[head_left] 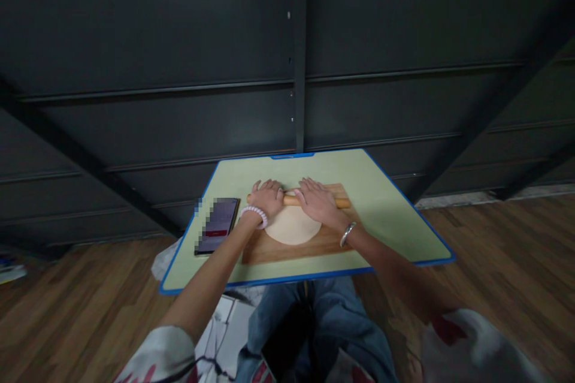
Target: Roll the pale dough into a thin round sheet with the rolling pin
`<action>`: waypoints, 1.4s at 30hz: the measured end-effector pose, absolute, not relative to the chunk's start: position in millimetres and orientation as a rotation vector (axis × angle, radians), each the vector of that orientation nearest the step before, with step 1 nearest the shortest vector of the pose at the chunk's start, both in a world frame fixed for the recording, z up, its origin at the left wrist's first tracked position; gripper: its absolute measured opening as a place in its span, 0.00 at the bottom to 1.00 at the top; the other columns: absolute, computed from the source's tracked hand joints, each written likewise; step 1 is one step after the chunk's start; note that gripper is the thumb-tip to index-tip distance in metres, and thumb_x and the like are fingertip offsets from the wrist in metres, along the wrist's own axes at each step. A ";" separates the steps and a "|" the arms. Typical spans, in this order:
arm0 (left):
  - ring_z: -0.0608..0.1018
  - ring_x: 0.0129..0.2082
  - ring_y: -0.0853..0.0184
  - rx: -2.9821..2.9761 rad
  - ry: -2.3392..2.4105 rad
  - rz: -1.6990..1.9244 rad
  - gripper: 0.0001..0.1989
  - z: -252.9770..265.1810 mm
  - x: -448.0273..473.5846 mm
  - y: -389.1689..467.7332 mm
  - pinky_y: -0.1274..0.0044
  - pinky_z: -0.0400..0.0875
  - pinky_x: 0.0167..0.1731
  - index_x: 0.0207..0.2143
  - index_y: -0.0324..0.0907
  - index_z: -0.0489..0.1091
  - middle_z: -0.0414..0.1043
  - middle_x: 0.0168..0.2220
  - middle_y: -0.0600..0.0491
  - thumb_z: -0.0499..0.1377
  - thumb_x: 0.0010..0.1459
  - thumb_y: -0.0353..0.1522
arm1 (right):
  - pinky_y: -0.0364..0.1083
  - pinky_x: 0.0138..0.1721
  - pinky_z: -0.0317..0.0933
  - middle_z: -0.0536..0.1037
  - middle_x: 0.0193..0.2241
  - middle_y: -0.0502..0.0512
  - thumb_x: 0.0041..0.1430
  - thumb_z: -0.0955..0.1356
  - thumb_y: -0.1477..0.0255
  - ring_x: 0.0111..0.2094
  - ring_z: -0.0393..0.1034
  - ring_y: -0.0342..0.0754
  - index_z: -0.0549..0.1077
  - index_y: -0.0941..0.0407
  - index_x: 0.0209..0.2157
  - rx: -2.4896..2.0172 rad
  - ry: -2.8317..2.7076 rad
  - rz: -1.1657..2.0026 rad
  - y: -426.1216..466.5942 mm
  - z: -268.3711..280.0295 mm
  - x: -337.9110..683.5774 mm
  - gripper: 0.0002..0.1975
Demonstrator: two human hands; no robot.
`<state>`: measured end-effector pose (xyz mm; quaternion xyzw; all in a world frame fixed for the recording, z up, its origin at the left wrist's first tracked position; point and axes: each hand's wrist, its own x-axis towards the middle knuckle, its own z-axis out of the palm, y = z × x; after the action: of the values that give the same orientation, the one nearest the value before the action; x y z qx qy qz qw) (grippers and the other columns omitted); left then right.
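Note:
A wooden rolling pin point(342, 203) lies crosswise over a round, flat sheet of pale dough point(293, 228). My left hand point(267, 198) rests palm down on the pin's left part, its fingers stretched forward. On the pin's right part, my right hand point(318, 202) lies the same way, fingers extended and not wrapped round it. Under the dough is a wooden board point(265, 254). The dough's far edge is partly hidden by the pin and my hands. A pale beaded band circles my left wrist, and a silver bangle my right.
A phone point(220, 228) lies on the left of the light green, blue-edged tabletop point(386, 215). Dark metal panels point(224, 125) stand just behind the table. Below the near edge are my legs in jeans point(341, 311) and a white box point(231, 323) on the wooden floor.

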<state>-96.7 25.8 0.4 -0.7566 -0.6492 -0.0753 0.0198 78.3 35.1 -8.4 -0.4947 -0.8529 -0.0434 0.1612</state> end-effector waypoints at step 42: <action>0.75 0.26 0.72 -1.886 -3.311 -1.828 0.10 26.7 -118.2 -57.4 0.75 0.73 0.36 0.23 0.42 0.60 0.69 0.26 0.52 0.48 0.57 0.30 | 0.38 0.14 0.51 0.68 0.18 0.48 0.60 0.60 0.64 0.15 0.58 0.39 0.68 0.58 0.27 -0.977 -1.113 1.532 -9.8 -7.2 134.7 0.13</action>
<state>-118.2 -57.4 26.7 -0.3822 -0.6710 -0.3705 -0.5162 134.7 -9.8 -7.2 -0.4011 -0.4569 0.6292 0.4841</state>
